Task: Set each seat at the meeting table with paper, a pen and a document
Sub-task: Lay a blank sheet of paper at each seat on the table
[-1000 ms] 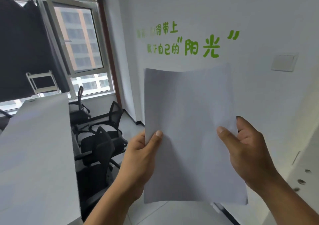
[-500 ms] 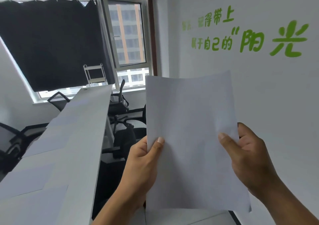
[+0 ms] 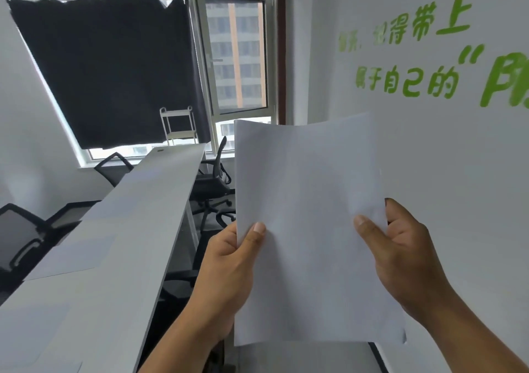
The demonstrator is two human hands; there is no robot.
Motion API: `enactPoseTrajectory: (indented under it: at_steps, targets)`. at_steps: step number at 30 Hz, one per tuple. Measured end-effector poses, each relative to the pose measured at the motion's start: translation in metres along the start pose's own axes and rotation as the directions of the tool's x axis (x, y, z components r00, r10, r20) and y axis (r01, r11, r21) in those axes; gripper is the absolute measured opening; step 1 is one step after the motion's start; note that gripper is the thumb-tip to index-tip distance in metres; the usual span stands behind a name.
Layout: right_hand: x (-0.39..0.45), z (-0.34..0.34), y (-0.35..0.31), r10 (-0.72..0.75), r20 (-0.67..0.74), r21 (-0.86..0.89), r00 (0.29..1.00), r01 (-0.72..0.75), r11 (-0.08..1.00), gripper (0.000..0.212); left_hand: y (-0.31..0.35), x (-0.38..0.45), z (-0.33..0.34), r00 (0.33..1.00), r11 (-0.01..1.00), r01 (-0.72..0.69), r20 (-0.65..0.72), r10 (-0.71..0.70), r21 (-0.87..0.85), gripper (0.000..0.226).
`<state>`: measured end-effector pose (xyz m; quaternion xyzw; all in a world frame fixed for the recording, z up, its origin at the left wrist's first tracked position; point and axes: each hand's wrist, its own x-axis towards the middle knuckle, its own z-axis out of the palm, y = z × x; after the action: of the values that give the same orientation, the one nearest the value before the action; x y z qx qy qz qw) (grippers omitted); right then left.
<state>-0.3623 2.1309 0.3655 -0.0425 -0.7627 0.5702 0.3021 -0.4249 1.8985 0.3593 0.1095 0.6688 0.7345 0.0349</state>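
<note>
Simply blank white paper [image 3: 309,229], slightly curled, between both hands.

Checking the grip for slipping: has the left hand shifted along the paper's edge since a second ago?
No. The left hand pinches the paper at the same spot on its left edge; only the camera turned.

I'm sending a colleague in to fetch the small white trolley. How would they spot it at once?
Look to the far end of the long white table, below the black curtain. The trolley stands there at the window: a slim white tiered frame, unlike the black chairs around it.
</note>
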Motion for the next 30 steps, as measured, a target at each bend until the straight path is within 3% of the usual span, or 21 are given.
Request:
enactPoseTrajectory:
  at_steps: [3, 6, 15, 21, 30]
  targets:
    - [0.044, 0.017, 0.021, -0.027, 0.059, 0.019, 0.998, 0.026, 0.999, 0.038, -0.003, 0.033, -0.002, 0.998, 1.000, 0.006, -0.056, -0.005, 0.009, 0.027]
    - [0.086, 0.037, 0.041, -0.037, 0.133, 0.077, 0.990, 0.027, 0.997, 0.010, -0.010, 0.066, -0.005, 0.991, 1.000, 0.008, -0.133, -0.005, 0.027, 0.026]
    - [0.239, 0.121, 0.101, -0.071, 0.418, 0.207, 0.906, -0.018, 0.978, 0.017, -0.029, 0.170, -0.006, 0.889, 0.998, 0.043, -0.457, -0.014, 0.052, 0.028]
    - [0.292, 0.190, 0.129, -0.083, 0.613, 0.262, 0.786, -0.103, 0.960, 0.019, -0.047, 0.199, -0.022, 0.774, 0.996, 0.082, -0.632, -0.040, 0.038, 0.029]
    - [0.312, 0.332, 0.150, -0.106, 0.834, 0.225, 0.541, -0.159, 0.961, 0.021, -0.091, 0.218, -0.096, 0.548, 0.987, 0.148, -0.825, -0.140, -0.069, 0.031]
